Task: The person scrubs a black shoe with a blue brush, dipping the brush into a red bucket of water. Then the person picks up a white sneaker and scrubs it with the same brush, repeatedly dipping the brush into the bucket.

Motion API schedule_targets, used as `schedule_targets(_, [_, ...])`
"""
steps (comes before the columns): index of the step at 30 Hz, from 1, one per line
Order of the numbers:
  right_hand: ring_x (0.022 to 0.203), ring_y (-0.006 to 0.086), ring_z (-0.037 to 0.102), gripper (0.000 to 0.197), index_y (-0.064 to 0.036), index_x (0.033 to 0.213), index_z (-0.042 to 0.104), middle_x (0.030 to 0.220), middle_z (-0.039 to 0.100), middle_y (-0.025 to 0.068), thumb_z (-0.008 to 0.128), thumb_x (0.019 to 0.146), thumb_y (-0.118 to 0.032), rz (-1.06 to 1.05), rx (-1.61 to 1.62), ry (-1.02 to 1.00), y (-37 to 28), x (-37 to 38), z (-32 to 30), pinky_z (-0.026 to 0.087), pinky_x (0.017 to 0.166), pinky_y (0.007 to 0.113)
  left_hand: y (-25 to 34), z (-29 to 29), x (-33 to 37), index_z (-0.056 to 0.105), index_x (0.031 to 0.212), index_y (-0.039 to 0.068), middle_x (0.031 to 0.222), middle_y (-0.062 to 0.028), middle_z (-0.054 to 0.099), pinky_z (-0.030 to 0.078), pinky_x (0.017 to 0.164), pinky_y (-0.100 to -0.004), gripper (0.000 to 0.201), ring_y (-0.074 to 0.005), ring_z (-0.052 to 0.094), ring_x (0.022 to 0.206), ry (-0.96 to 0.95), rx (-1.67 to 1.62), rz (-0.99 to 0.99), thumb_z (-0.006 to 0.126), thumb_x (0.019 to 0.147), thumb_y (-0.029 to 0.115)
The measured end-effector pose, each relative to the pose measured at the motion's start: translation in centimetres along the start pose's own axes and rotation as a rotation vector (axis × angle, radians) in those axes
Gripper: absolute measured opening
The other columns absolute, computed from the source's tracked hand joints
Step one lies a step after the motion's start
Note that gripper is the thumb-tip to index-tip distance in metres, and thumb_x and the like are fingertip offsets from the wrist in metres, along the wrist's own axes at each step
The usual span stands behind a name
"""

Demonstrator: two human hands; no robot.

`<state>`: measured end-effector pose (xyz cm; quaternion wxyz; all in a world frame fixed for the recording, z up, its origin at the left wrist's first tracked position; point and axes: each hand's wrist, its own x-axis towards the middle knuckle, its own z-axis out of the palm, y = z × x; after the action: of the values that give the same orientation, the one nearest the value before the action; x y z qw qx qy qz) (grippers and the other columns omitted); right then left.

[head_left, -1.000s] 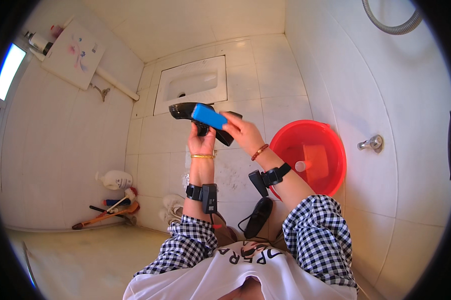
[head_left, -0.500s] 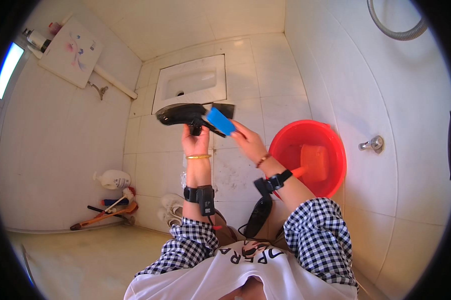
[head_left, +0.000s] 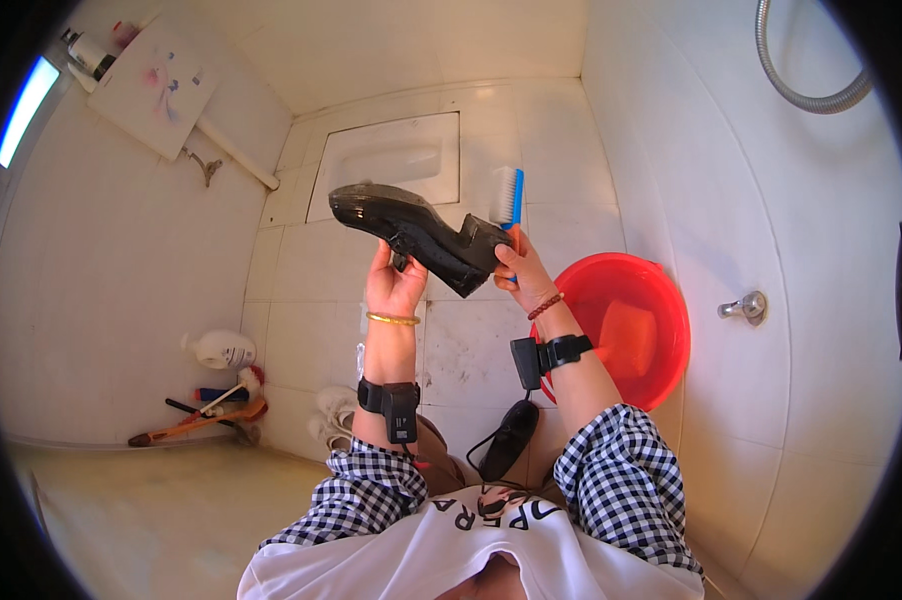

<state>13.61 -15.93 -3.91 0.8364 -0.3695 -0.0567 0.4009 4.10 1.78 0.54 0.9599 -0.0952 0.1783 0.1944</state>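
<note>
Overhead, the left hand (head_left: 395, 285) grips a black shoe (head_left: 418, 233); at its three o'clock, the right hand (head_left: 524, 277) clasps a blue brush (head_left: 508, 197).

A tiled home bathroom: squat toilet (head_left: 389, 160), shower hose (head_left: 801, 92), wall tap (head_left: 746, 307), red basin (head_left: 661, 300).

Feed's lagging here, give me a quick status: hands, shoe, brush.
Left hand grips black shoe from below, held up. Right hand holds blue brush at the heel, bristles upright. Red basin below right.
</note>
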Motion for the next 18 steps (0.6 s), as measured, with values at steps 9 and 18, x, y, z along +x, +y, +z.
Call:
schedule_targets(9, [0.044, 0.0008, 0.034, 0.036, -0.0156, 0.099, 0.043, 0.071, 0.045, -0.006, 0.071, 0.079, -0.026, -0.087, -0.208, 0.178, -0.7, -1.5, 2.0, 0.025, 0.037, 0.017, -2.9, -2.4, -1.6, 0.048, 0.122, 0.013, 0.114, -0.0042, 0.057, 0.047, 0.088, -0.0371, 0.04, -0.0178, 0.055, 0.106, -0.15, 1.026, 0.04, 0.057, 0.089, 0.033])
schedule_targets(18, [0.061, 0.022, 0.057, 0.037, -0.0033, 0.088, 0.066, 0.065, 0.06, 0.0082, 0.053, 0.088, -0.038, 0.019, -1.399, 0.674, -6.3, -10.7, -13.5, 0.043, 0.056, 0.036, -3.6, -3.8, -1.7, 0.051, 0.116, 0.013, 0.105, 0.0011, 0.06, 0.051, 0.076, -0.0272, 0.025, -0.0113, 0.06, 0.091, -0.158, 1.13, 0.144, 0.054, 0.092, 0.02])
